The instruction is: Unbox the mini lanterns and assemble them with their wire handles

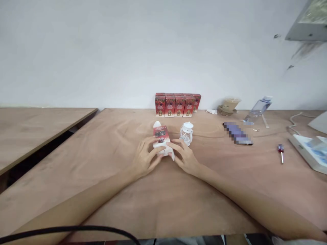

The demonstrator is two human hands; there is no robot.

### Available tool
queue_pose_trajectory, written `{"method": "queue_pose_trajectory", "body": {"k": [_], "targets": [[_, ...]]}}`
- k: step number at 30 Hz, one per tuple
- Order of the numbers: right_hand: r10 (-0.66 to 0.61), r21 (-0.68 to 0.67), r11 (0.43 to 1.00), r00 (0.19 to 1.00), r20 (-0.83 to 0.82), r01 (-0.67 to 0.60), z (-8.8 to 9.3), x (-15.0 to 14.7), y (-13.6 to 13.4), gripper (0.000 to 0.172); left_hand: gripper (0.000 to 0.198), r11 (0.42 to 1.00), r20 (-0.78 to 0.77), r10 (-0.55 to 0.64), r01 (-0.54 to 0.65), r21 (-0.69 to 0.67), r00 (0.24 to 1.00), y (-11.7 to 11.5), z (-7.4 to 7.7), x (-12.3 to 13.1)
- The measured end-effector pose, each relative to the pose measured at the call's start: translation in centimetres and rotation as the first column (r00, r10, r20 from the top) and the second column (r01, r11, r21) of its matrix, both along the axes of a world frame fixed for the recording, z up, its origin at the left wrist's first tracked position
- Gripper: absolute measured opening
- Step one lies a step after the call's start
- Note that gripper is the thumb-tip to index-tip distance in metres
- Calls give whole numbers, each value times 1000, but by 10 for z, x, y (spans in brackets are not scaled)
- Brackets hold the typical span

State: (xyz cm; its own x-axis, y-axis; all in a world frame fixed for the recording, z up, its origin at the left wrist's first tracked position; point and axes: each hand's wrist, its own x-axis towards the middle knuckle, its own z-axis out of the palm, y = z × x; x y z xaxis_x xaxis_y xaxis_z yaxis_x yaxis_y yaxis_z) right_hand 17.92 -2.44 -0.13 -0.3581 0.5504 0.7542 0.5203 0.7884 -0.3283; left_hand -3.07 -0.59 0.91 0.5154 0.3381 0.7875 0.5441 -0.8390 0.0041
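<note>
A small red and white carton [161,136] lies on the wooden table [107,163], its open flap toward me. My left hand [145,158] grips the carton's near end from the left, thumb on its white flap. My right hand [184,156] holds the same end from the right, fingers curled on the flap. A little white lantern [186,133] stands upright just right of the carton, apart from my fingers.
A row of several red cartons [177,104] stands against the wall. To the right lie a blurred dark object [238,133], a tilted clear bottle [258,109], a beige dish [228,105], a red-handled screwdriver [281,152] and a white box [310,149]. A gap separates a second table [38,129] at left.
</note>
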Motion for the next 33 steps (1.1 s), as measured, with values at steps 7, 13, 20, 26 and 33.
{"method": "queue_pose_trajectory", "body": {"k": [7,13,20,26,33], "targets": [[109,-81,990,993,-48,-113,2,4,-1,37,34,999,-42,-38,37,-32,998,1,2,4],[223,-183,953,969,-104,-239,9,9,-1,48,38,998,-29,-39,38,-42,999,1,2,1],[213,-228,937,949,-230,-266,6,6,1,27,39,995,-58,-83,80,-51,995,1,0,0],[158,-328,906,933,-323,-267,3,1,-1,22,37,997,-86,-78,75,-34,993,5,-3,0],[13,-426,886,930,-368,-181,4,-7,-7,20,52,994,-37,-101,99,-44,994,4,-4,0]]}}
